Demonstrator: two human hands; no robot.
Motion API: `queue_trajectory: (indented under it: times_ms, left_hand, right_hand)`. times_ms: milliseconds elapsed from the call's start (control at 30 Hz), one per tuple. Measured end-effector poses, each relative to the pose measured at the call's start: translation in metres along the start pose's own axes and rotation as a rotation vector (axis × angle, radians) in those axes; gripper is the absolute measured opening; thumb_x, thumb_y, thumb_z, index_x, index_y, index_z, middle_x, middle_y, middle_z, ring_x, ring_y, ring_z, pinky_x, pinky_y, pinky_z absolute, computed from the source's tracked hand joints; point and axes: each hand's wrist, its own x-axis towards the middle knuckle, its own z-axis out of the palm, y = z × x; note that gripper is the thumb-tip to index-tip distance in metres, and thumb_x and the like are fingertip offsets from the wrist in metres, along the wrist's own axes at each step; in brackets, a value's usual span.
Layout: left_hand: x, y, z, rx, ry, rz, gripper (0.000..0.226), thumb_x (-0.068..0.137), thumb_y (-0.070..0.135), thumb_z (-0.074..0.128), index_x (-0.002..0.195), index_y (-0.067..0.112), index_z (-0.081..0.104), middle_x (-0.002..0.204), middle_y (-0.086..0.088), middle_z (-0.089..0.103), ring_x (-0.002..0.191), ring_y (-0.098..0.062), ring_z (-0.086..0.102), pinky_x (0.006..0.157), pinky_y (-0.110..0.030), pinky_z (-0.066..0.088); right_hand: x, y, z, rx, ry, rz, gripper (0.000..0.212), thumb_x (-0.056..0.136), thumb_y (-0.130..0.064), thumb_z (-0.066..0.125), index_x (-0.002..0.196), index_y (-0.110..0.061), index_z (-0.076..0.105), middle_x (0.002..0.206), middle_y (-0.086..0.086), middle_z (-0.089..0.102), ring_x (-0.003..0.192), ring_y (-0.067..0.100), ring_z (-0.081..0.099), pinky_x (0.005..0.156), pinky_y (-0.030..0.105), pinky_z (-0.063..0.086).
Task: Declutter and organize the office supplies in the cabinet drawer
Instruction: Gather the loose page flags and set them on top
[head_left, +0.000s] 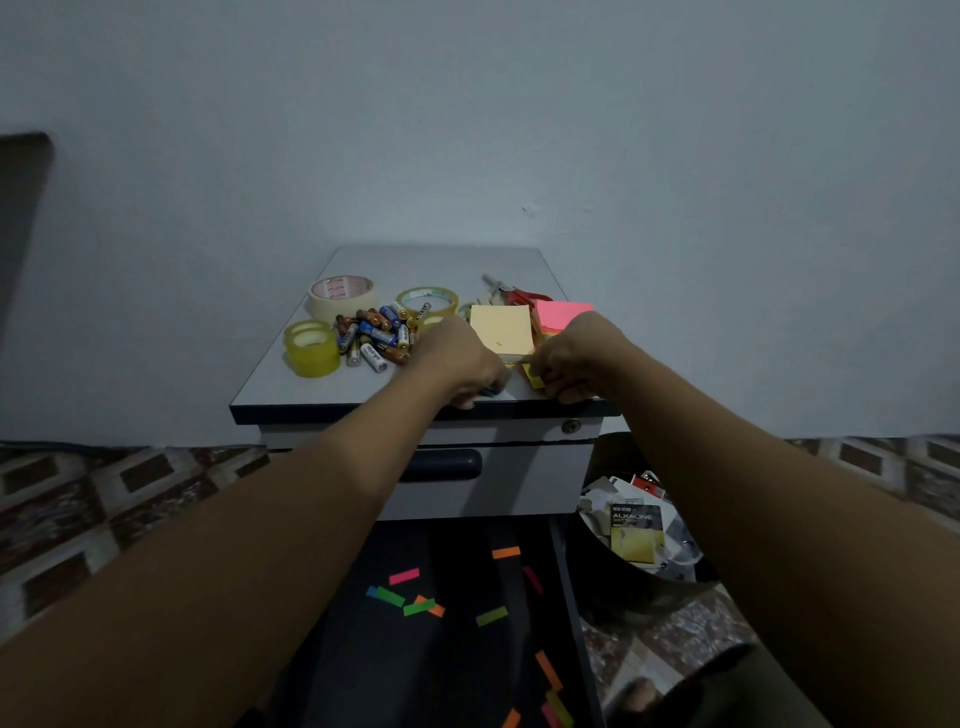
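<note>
While the left hand curls its fingers round a small blue-green item, too hidden to name, the right hand pinches a thin stack of yellow and orange paper flags at the near edge of the grey cabinet worktop. The step looks like gathering flags into one stack. Square their edges against the worktop, keep the pinch low, and park them beside the pale yellow sticky-note pad and the pink sticky-note pad just beyond the right hand.

Beyond the left hand, a heap of loose batteries and yellow tape rolls crowd the worktop, and a careless knuckle could roll batteries off. Below both wrists, the open dark drawer holds scattered coloured flags. A black waste bin stands under the right forearm.
</note>
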Motion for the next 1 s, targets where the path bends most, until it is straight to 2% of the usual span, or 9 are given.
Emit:
queue_trajectory:
  times_ms: [100, 300, 367, 433, 600, 667, 767, 867, 1000]
  left_hand:
    - [-0.0039, -0.0005, 0.0010, 0.057, 0.019, 0.031, 0.037, 0.068, 0.014, 0.085, 0.095, -0.002, 0.064, 0.085, -0.013, 0.070, 0.057, -0.026, 0.072, 0.058, -0.043, 0.063]
    - [-0.0046, 0.0003, -0.0011, -0.029, -0.001, 0.007, 0.037, 0.070, 0.009, 0.083, 0.101, 0.000, 0.064, 0.086, -0.014, 0.070, 0.063, -0.027, 0.072, 0.061, -0.044, 0.063]
    - [-0.0023, 0.0000, -0.0006, -0.090, -0.019, -0.019, 0.033, 0.075, 0.006, 0.079, 0.102, -0.002, 0.063, 0.083, -0.017, 0.070, 0.057, -0.025, 0.066, 0.056, -0.036, 0.062]
    - [-0.0002, -0.0004, -0.0001, -0.144, -0.038, -0.046, 0.029, 0.079, 0.005, 0.076, 0.104, -0.004, 0.063, 0.078, -0.017, 0.068, 0.050, -0.020, 0.059, 0.047, -0.027, 0.054]
    - [-0.0021, 0.0016, -0.0010, -0.228, -0.092, -0.111, 0.008, 0.089, 0.004, 0.067, 0.091, -0.002, 0.063, 0.069, -0.013, 0.061, 0.045, -0.015, 0.051, 0.041, -0.019, 0.046]
    - [-0.0022, 0.0022, -0.0019, -0.249, -0.111, -0.134, 0.008, 0.092, 0.007, 0.065, 0.086, 0.001, 0.062, 0.068, -0.011, 0.060, 0.046, -0.013, 0.049, 0.038, -0.016, 0.043]
    - [0.0012, 0.0010, -0.0035, -0.261, -0.104, -0.161, 0.011, 0.091, 0.010, 0.066, 0.086, 0.000, 0.065, 0.070, -0.010, 0.066, 0.046, -0.012, 0.051, 0.038, -0.017, 0.043]
    - [0.0035, 0.0001, -0.0040, -0.279, -0.104, -0.176, 0.012, 0.090, 0.010, 0.066, 0.095, -0.001, 0.067, 0.075, -0.011, 0.069, 0.045, -0.012, 0.053, 0.039, -0.018, 0.043]
    - [0.0033, -0.0001, -0.0044, -0.276, -0.117, -0.180, 0.014, 0.091, 0.010, 0.064, 0.099, -0.001, 0.067, 0.076, -0.010, 0.068, 0.046, -0.011, 0.052, 0.038, -0.018, 0.041]
  right_hand:
    - [-0.0001, 0.0010, 0.0000, 0.008, 0.005, -0.004, 0.009, 0.087, -0.010, 0.071, 0.089, -0.002, 0.067, 0.079, 0.014, 0.065, 0.061, 0.021, 0.063, 0.054, 0.030, 0.055]
    - [-0.0016, 0.0036, -0.0002, 0.033, 0.030, -0.029, 0.008, 0.086, -0.006, 0.070, 0.088, 0.001, 0.068, 0.075, 0.015, 0.065, 0.057, 0.021, 0.063, 0.050, 0.029, 0.054]
    - [-0.0024, 0.0032, -0.0004, 0.035, 0.038, -0.032, 0.007, 0.087, -0.005, 0.068, 0.083, 0.000, 0.065, 0.073, 0.014, 0.064, 0.058, 0.021, 0.063, 0.053, 0.030, 0.057]
    - [-0.0033, 0.0031, -0.0009, 0.036, 0.041, -0.029, 0.010, 0.087, -0.005, 0.067, 0.079, -0.001, 0.062, 0.073, 0.014, 0.063, 0.061, 0.022, 0.064, 0.059, 0.032, 0.058]
    - [-0.0045, 0.0042, -0.0012, 0.051, 0.031, -0.033, 0.007, 0.089, -0.006, 0.065, 0.085, 0.000, 0.064, 0.075, 0.014, 0.064, 0.062, 0.021, 0.065, 0.062, 0.032, 0.058]
    - [-0.0046, 0.0038, -0.0006, 0.061, 0.021, -0.037, 0.006, 0.090, -0.005, 0.066, 0.088, 0.001, 0.065, 0.075, 0.014, 0.065, 0.062, 0.021, 0.065, 0.061, 0.031, 0.058]
    - [-0.0053, 0.0021, 0.0015, 0.066, 0.000, -0.040, 0.007, 0.090, -0.004, 0.065, 0.091, 0.003, 0.065, 0.078, 0.015, 0.066, 0.065, 0.022, 0.065, 0.062, 0.032, 0.058]
    - [-0.0052, 0.0002, 0.0037, 0.056, 0.001, -0.042, 0.009, 0.090, -0.005, 0.066, 0.093, 0.003, 0.065, 0.080, 0.016, 0.066, 0.066, 0.022, 0.065, 0.061, 0.032, 0.057]
    - [-0.0049, -0.0005, 0.0044, 0.033, 0.008, -0.029, 0.007, 0.090, -0.007, 0.066, 0.089, 0.000, 0.064, 0.078, 0.014, 0.065, 0.064, 0.021, 0.064, 0.055, 0.029, 0.055]
